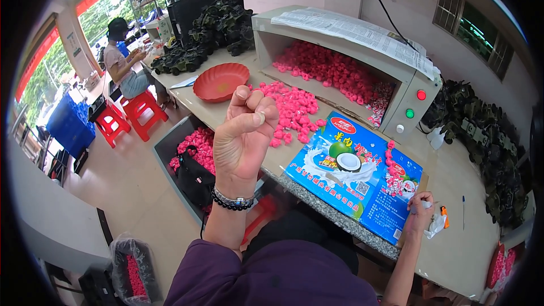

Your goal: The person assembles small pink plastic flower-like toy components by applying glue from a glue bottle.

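Observation:
My left hand (241, 130) is raised in front of me, wrist up, with its fingers curled in and the thumb pressed to them. Whatever it may hold is hidden or too small to name. At the right end of a blue printed cardboard sheet (323, 178), my right hand (420, 211) is closed around a small white object (426, 205), mostly covered by the fingers. Small pink pieces (391, 161) lie in a line on the sheet, ending in a cluster of pink-and-white pieces (401, 184). A heap of pink pieces (292, 107) covers the table behind my left hand.
A grey box-shaped machine (416, 93), filled with pink pieces, stands at the back. A red scalloped bowl (218, 82) is left of the heap. A crumpled white wrapper (435, 226), orange tool (445, 218) and pen (463, 212) lie right. Another person (122, 62) sits far left.

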